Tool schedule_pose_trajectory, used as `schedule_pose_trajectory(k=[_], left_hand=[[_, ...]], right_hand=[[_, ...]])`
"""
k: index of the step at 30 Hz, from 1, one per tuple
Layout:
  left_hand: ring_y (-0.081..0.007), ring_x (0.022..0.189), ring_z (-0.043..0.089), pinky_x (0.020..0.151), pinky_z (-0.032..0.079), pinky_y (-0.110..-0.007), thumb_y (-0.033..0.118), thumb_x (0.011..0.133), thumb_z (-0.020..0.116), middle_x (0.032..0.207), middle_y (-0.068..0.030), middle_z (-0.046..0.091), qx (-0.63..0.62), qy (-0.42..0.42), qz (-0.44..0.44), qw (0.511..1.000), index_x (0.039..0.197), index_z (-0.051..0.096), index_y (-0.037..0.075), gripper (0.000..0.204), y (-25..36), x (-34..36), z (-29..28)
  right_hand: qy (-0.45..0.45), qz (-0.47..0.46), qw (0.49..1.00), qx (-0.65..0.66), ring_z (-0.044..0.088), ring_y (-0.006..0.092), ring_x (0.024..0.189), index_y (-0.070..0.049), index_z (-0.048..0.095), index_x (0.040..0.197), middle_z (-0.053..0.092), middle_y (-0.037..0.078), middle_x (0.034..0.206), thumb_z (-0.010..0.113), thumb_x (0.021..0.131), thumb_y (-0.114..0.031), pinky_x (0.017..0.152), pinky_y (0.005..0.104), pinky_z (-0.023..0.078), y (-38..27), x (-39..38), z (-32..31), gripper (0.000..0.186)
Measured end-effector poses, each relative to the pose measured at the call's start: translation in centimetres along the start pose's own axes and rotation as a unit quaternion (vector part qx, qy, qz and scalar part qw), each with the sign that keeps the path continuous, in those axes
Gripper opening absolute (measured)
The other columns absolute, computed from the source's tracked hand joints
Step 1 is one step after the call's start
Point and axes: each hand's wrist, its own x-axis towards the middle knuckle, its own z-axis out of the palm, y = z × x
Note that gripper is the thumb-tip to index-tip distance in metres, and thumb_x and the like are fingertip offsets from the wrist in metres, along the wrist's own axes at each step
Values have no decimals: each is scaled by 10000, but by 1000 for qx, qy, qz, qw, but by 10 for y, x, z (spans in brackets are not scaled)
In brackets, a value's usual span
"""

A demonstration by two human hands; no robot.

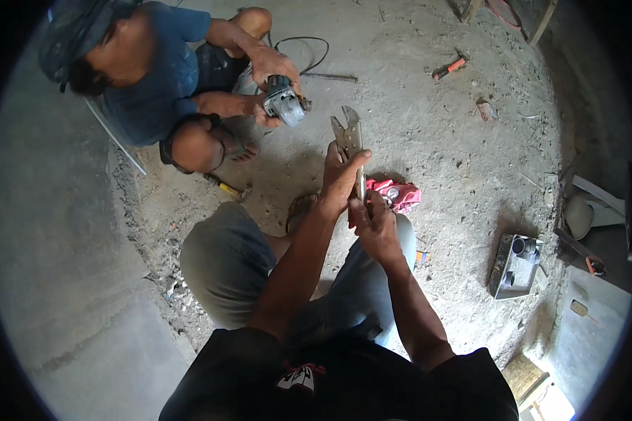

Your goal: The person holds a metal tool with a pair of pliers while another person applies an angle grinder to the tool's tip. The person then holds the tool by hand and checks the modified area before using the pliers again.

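A pair of metal locking pliers (349,131) stands up in front of me, its jaws apart at the top. My left hand (338,177) is closed around its handles, with the thumb along one of them. Lower down, my right hand (377,228) is closed on the bottom end of a handle; the fingertips hide just what they touch. A crumpled red cloth (404,196) lies right behind my right hand. At the upper left a squatting person in a blue shirt holds an angle grinder (286,103) with both hands, near the pliers' jaws but apart from them.
On the rough concrete floor lie an orange-handled hammer (450,68), a metal rod (331,77) and a yellow-handled tool (228,189). A black cable (326,48) loops behind the grinder. At the right stands a metal tray (518,284) with dark pipe pieces. Boards (600,194) lean farther right.
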Motion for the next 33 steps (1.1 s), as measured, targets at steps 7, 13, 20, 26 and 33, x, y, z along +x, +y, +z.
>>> schedule_pose_trajectory(k=[7,13,20,26,33], left_hand=[[-118,824,524,721,454,-297,468,909,687,928,-40,565,57,-2,-11,998,1071,516,14,512,-4,11,-9],[-96,803,520,691,448,-270,378,863,764,896,-24,553,-3,-23,-17,1000,1045,504,24,476,17,11,-8],[-94,693,531,572,438,-261,292,770,820,830,-14,539,23,-59,-2,998,1033,508,57,470,13,24,-24],[-134,838,558,708,464,-289,208,777,781,950,-53,550,-62,-50,-5,997,1187,501,-19,546,26,22,-25],[-148,835,567,717,473,-293,152,788,735,954,-56,545,-112,-50,-24,992,1282,467,-52,599,26,25,-28]], right_hand=[[84,-94,985,-114,597,470,638,27,520,1135,582,271,706,532,1003,-231,570,511,439,-4,19,-5,290],[110,-126,976,-140,616,430,630,9,528,1068,594,250,697,565,985,-216,544,476,446,-17,23,-1,244],[112,-155,968,-163,616,421,586,-14,525,1028,592,234,672,575,981,-204,513,478,438,-34,28,12,202],[112,-181,963,-164,615,415,567,-21,517,1031,588,221,649,569,987,-202,486,472,429,-34,34,21,193],[89,-202,953,-207,630,391,589,-10,545,1014,606,199,765,583,965,-150,461,445,451,-43,34,26,154]])
